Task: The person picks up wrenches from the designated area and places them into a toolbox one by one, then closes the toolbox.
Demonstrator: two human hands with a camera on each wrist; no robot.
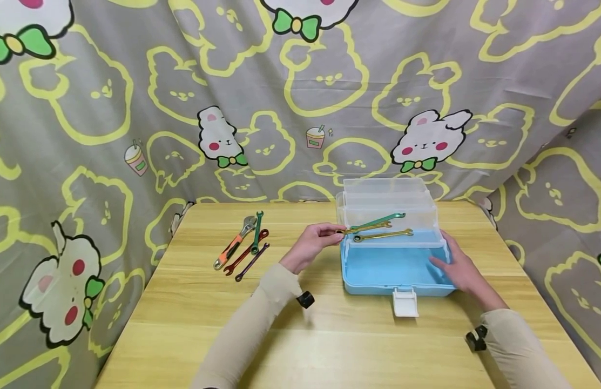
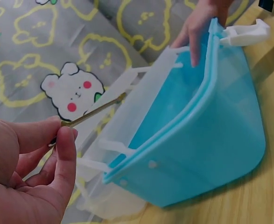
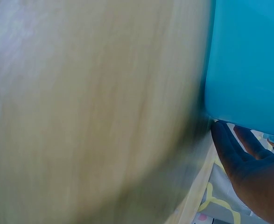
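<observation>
Closest to the camera are two beige sleeves (image 1: pixel 251 329) cut off by the bottom edge, each with a black gadget (image 1: pixel 305 299) at the wrist. The left hand (image 1: pixel 315 246), center frame, has a narrow pinch on a gold wrench (image 1: pixel 365 228); fingertips hide part of its near end. The right hand (image 1: pixel 463 270) straddles the right wall of a blue toolbox (image 1: pixel 397 290), thumb inside, other fingers partly hidden behind the wall.

I count seven wrenches: the held one, a second gold one (image 1: pixel 385 235) and a green one (image 1: pixel 380 222) at the clear tray, right of center, plus four left of center: orange-handled adjustable (image 1: pixel 229 252), green (image 1: pixel 257 232), red (image 1: pixel 242 261), purple (image 1: pixel 251 263). Green covers a bit of red. One white latch (image 1: pixel 405 303) hangs off the box front.

Wood-grain table (image 1: pixel 349 340), gray cartoon curtain (image 1: pixel 261 54) all round. Right wrist view is mostly blurry tabletop.
</observation>
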